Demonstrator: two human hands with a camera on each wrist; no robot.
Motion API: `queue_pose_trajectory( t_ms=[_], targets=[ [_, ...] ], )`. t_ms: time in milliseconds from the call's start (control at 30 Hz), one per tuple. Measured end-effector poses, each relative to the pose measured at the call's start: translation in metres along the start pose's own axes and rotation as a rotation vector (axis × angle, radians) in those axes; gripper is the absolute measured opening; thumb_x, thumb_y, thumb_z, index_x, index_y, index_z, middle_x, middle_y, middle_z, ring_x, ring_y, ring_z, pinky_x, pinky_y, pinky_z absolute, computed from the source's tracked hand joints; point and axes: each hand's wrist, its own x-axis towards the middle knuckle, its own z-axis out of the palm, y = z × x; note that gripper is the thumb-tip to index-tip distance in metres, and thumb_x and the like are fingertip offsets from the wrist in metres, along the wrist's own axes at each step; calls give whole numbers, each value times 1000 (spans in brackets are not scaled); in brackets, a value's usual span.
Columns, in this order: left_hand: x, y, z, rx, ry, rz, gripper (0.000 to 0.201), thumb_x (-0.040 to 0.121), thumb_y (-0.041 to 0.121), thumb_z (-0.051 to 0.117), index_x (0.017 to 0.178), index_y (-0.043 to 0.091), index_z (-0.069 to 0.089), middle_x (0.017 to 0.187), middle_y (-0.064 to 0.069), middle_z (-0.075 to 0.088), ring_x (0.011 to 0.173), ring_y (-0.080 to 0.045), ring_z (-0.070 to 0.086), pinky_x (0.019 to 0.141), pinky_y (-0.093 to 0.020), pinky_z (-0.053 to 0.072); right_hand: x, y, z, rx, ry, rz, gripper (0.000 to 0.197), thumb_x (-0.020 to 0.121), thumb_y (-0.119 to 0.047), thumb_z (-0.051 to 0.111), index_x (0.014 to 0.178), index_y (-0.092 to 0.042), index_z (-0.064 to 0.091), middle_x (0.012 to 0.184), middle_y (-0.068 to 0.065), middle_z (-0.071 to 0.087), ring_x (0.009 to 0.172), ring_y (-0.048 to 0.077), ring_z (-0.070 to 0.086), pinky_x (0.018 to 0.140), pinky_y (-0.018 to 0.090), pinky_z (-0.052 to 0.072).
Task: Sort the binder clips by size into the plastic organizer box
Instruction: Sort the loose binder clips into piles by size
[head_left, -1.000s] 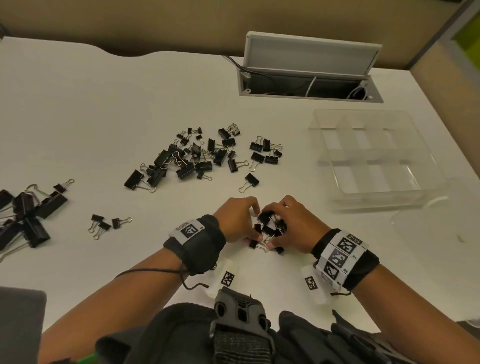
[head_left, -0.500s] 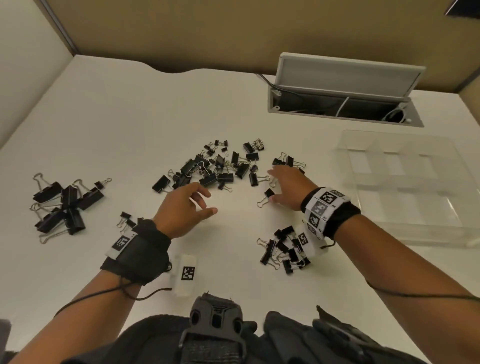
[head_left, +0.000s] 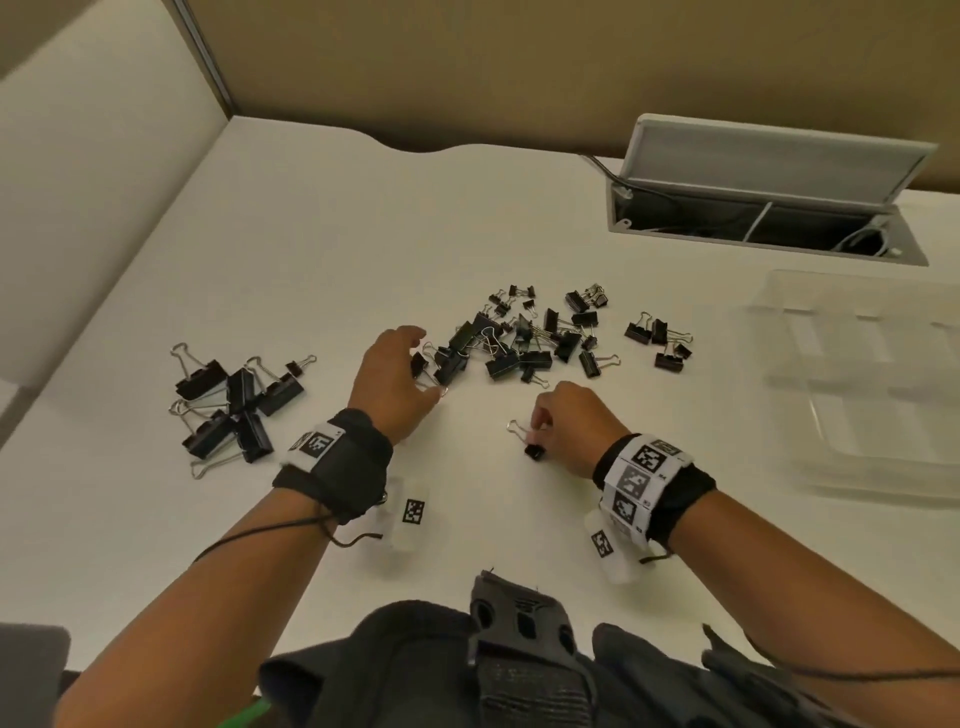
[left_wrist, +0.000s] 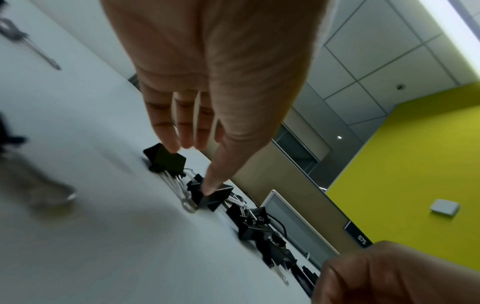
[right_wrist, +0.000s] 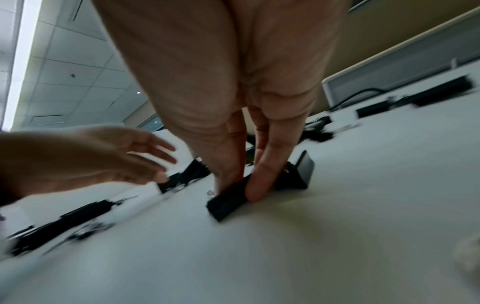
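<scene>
Black metal binder clips, mixed pile (head_left: 524, 338), at table centre; big-clip cluster (head_left: 234, 405) at 9 o'clock. Half second ago right hand (head_left: 571, 421) stretched toward pile; now drawn back to 6 o'clock of it, thumb and fingers pinching one small black clip (head_left: 534, 450) against white table (head_left: 311, 249). Left hand (head_left: 395, 379), fingers relaxed, touches clips at pile's 8 o'clock edge; not gripping. Clear plastic organizer box (head_left: 857, 395) at 3 o'clock looks empty: pre-sorting only so far.
</scene>
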Motion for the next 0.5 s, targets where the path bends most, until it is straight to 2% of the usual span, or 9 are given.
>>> queue_pose_trajectory(
  t_ms=[33,100,233,333,400,500],
  targets=[
    [5,-3,-2,15,-28,-19,69,73,22,80,132,14,46,132,-9,49,119,-27,49,99,-36,42,0,-11,6,13,-7,-20,21,86,-31,68,100,-15,67,110,6,57,89,15,53,74,24,42],
    [14,-9,-7,58,-88,-45,72,69,24,82,132,15,47,133,-10,47,123,-30,44,101,-38,39,-1,-23,10,57,15,-36,24,85,-33,69,104,-17,65,112,5,56,92,16,54,77,24,43],
    [25,-18,-15,129,-196,-58,65,71,27,81,127,17,51,124,-9,52,113,-28,50,91,-34,41,-5,-9,-4,123,205,89,31,83,-39,69,109,-22,63,117,2,55,101,18,55,85,28,44],
    [31,-22,-18,140,-231,-32,52,77,22,76,124,18,55,118,-9,55,109,-28,53,88,-32,42,-9,8,-6,89,150,188,42,81,-45,70,116,-25,59,121,3,54,107,19,53,89,30,44],
    [34,-21,-19,123,-235,-14,42,79,16,73,119,18,60,112,-9,60,104,-27,56,86,-32,43,-10,5,-4,73,121,162,43,82,-45,68,118,-26,58,124,3,52,110,19,51,91,30,44],
    [37,-17,-21,95,-251,-20,34,80,11,69,112,17,62,104,-7,65,97,-25,59,82,-32,46,-6,-13,-3,68,122,21,43,85,-41,67,124,-27,55,131,1,47,121,19,46,100,32,40]
  ],
)
